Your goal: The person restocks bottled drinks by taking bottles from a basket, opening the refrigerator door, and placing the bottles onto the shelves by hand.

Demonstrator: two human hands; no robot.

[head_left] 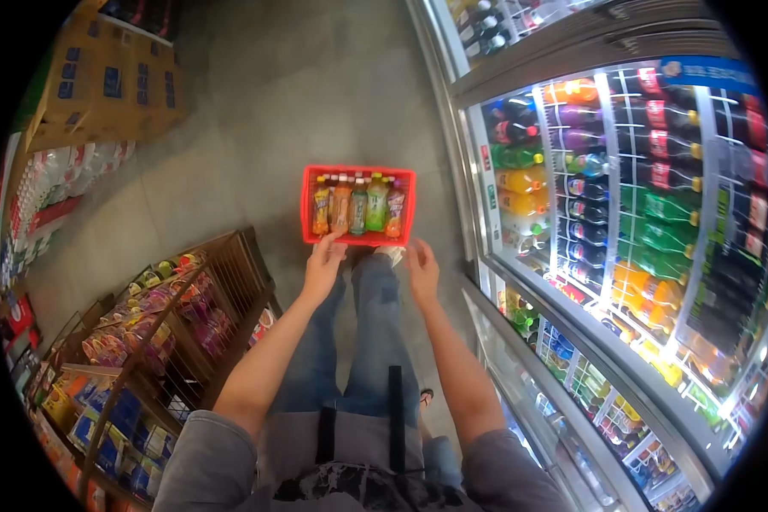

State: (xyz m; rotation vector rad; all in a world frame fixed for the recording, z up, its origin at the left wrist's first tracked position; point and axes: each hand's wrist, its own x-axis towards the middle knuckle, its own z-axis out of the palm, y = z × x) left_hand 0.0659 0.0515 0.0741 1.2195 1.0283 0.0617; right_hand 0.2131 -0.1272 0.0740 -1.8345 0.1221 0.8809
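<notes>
On the floor ahead of me stands a red plastic basket (411, 213) holding several drink bottles. Among them are a light-green bottle (376, 205), a darker green bottle (358, 209) and an orange-coloured bottle (342, 205), with white and dark caps. My left hand (322, 263) is at the near left edge of the basket, its fingers stretched toward the rim; whether they touch it I cannot tell. Just off the near right corner is my right hand (422, 269), fingers apart and nothing in it. Both hands appear open.
To the right runs a lit drinks fridge (610, 188) with rows of bottles behind glass doors. A wooden rack (222, 282) with packaged snacks stands on the left, and cardboard cartons (111, 77) are stacked beyond it. Behind me, another person's foot (427, 397) shows.
</notes>
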